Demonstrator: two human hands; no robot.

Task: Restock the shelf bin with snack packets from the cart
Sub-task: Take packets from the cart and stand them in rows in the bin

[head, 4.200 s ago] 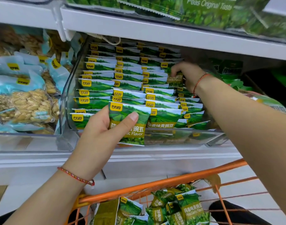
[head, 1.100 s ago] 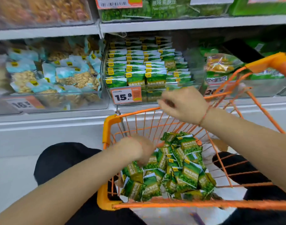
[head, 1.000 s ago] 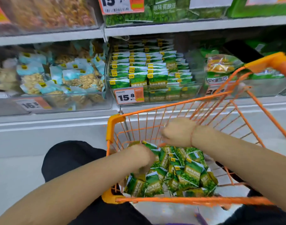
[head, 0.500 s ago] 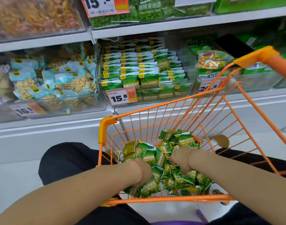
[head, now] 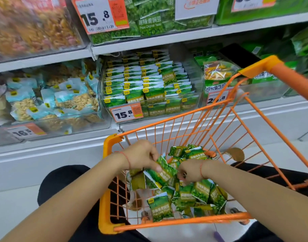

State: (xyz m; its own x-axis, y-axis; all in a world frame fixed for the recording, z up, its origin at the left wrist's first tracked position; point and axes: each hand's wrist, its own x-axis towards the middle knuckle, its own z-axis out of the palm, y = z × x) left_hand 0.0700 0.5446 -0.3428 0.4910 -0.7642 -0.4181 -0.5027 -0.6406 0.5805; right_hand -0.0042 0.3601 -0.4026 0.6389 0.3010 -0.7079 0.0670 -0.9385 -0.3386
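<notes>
An orange wire cart [head: 107, 203] stands in front of me with a heap of green pea snack packets [head: 198, 191] in it. My left hand [head: 141, 157] pinches one or more green packets [head: 164, 172] lifted a little above the heap. My right hand [head: 190, 169] is down among the packets beside it, fingers curled on packets; what exactly it holds is partly hidden. On the middle shelf the clear bin [head: 196, 100] holds neat rows of the same green packets, with a 15.8 price tag [head: 126, 113] on its front.
A clear bin of pale blue nut packets [head: 50, 100] sits left of the green bin, and a bin of mixed vegetable snacks [head: 218, 75] sits to the right. The upper shelf [head: 149, 41] overhangs the bins. The cart's orange handle [head: 289, 75] rises at right.
Both hands have left the shelf bin and gone down into the cart. In the last half second my left hand has lifted green packets out of the heap, and my right hand has closed beside it.
</notes>
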